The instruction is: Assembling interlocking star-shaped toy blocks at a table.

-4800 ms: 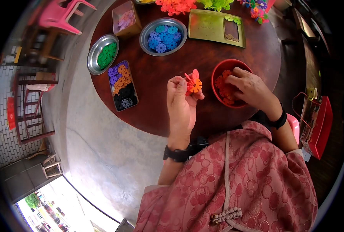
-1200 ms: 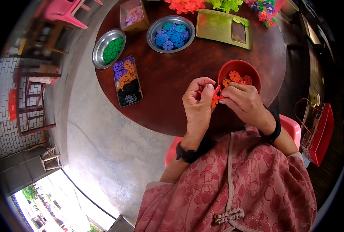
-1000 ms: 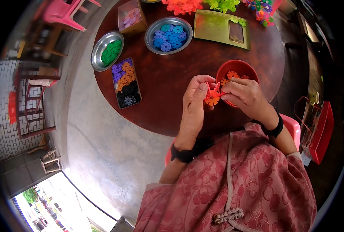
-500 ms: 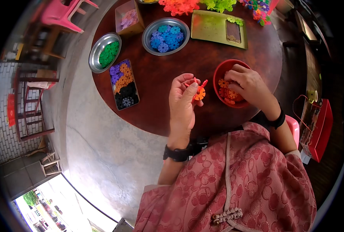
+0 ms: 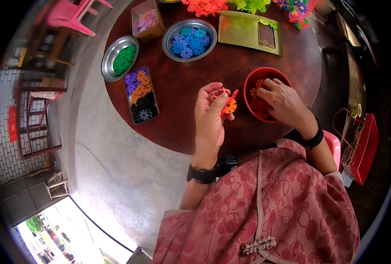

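Left hand (image 5: 209, 115) raised over the round brown counter (image 5: 191, 94), fingers closed around a small cluster of orange and red snowflake-shaped pieces (image 5: 229, 104), held just left of the red bowl (image 5: 249, 83). Right hand (image 5: 282, 99) dipped into that red bowl, fingers curled down among the red and orange pieces inside; impossible to tell whether anything is pinched there. Black bands on both wrists.

Farther across the counter: a metal bowl of blue pieces (image 5: 189, 38), a smaller metal bowl of green pieces (image 5: 119, 58) to its left, and a rectangular tray (image 5: 142, 94) near the left edge sorted into purple, orange and black pieces. A box of pale purple pieces (image 5: 146, 19) at the far side, beside it a flat olive-green tray (image 5: 248, 31). Built clusters in orange, green and mixed colours along the far rim. Pink plastic chair (image 5: 70, 16) beyond the counter on the concrete floor
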A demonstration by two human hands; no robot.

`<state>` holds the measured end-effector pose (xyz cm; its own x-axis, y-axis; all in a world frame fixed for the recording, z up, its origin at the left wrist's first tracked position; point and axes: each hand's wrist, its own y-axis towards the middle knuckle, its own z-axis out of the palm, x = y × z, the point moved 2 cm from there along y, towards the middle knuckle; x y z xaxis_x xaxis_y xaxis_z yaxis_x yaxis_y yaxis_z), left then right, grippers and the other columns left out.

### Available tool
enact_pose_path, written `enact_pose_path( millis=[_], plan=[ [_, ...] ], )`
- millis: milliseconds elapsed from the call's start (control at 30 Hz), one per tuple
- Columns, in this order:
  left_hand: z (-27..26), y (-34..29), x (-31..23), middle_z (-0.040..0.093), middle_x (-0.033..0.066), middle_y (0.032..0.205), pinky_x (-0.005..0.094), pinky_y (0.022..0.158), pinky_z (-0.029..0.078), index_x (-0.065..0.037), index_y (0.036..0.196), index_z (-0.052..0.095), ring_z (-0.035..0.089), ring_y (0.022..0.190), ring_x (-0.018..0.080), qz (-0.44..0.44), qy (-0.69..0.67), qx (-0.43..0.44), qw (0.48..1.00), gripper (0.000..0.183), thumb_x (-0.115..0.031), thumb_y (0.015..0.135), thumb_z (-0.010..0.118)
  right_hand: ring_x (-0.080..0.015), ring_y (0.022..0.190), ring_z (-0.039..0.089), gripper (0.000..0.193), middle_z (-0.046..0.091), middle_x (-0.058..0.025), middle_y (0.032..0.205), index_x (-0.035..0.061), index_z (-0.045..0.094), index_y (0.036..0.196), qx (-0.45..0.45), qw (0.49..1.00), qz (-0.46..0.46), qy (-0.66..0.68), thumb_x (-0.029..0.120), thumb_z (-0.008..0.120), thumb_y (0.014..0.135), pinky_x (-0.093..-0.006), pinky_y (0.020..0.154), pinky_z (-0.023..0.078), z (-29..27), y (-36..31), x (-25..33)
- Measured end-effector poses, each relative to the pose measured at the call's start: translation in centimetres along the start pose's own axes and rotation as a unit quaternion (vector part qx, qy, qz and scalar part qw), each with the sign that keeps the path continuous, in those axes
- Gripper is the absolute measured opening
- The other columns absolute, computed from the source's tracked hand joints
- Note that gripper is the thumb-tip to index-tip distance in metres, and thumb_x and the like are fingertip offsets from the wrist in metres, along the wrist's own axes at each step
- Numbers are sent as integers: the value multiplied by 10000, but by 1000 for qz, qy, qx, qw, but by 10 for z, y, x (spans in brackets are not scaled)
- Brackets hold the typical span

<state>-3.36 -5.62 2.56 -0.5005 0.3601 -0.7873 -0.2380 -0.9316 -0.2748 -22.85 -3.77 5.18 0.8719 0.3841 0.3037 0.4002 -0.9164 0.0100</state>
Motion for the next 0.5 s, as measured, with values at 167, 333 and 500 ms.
enact_pose_path(
  millis=[167,333,500],
  plan=[
    [0,1,2,600,55,953,221,526,464,-69,1102,483,574,783,107,2,1,6,1000,220,-119,899,551,-276,877,542,371,530,-90,936,81,585,1009,-9,1000,-3,-7,71,673,649,-378,744,471,0,1,1],
    [2,0,2,597,55,952,221,530,465,-66,1102,482,574,786,107,-5,4,8,1000,215,-118,903,544,-277,886,547,347,549,-94,941,62,580,972,-29,1000,-6,-8,93,684,643,-377,752,471,8,3,-2],
    [1,0,3,595,57,952,222,531,466,-63,1105,480,574,785,107,-5,5,6,1000,214,-113,905,537,-289,862,559,321,570,-103,906,45,570,937,-26,1000,0,5,89,680,639,-384,756,471,8,4,-1]
  ],
)
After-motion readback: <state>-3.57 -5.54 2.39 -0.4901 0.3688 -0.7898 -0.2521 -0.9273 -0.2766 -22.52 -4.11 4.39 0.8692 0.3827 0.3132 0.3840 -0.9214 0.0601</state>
